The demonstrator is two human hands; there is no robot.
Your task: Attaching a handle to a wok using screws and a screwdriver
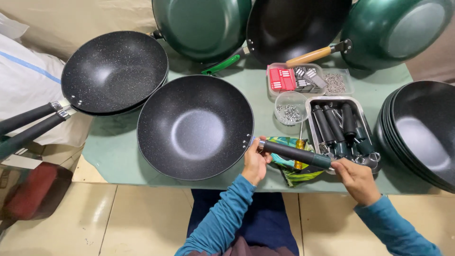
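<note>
- At the near edge of the table, the left hand (255, 165) pinched the rim of the black speckled wok (195, 127) just where the two rivet holes showed, fingers closed on the metal end of the dark handle (294, 154), steadying the joint so pan and handle lined up.
- Out to the right, the right hand (356, 179) was wrapped around the handle's far, greenish end, holding it level and pointed into the wok's rim.
- Under the handle lay a patterned cloth (290, 169) and a yellow-handled screwdriver (299, 154) (kept just below the joint, within easy grasp).
- Just beyond stood a metal tray (310, 105) of loose handles, a small clear cup of screws (290, 113) and a clear box of red and grey packets (295, 78), all grouped beside the working spot.
- Further left, two woks with handles fitted (113, 72) rested stacked, handles overhanging the table (113, 151).
- Far right sat a stack of bare black woks (422, 132); green woks (201, 26) leaned along the back.
</note>
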